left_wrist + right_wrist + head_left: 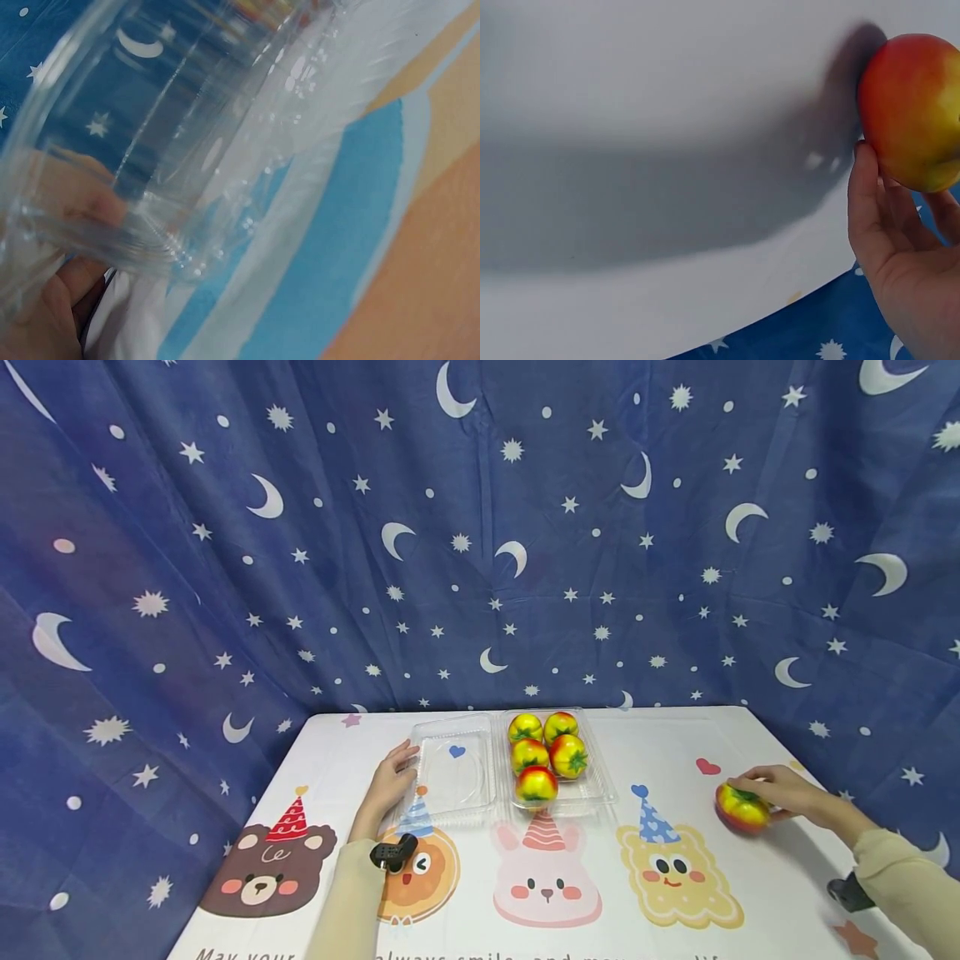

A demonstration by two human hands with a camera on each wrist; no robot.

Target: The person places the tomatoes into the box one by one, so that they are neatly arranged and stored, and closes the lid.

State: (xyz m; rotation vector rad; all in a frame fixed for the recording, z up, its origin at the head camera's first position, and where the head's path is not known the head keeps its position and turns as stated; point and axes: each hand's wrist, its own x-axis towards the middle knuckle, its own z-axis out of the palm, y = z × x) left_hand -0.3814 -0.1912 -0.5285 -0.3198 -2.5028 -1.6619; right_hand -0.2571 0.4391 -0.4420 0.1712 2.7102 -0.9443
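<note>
A clear plastic clamshell box lies opened out on the table. Its lid (453,777) is on the left, and its base (592,789) on the right holds several red-and-yellow fruits (567,755) with green leafy tops. My left hand (392,783) grips the lid's left edge; in the left wrist view, part of this hand (64,195) shows through the clear plastic. Far to the right, my right hand (780,789) holds another such fruit (738,810) from its right side. The right wrist view has the fingers (864,199) around this fruit's lower side (907,112).
The white tablecloth (645,893) is printed with cartoon animals, party hats and lettering. A dark blue curtain (525,635) with moons and stars hangs behind the table and at its sides. Small black devices (393,852) sit at both wrists.
</note>
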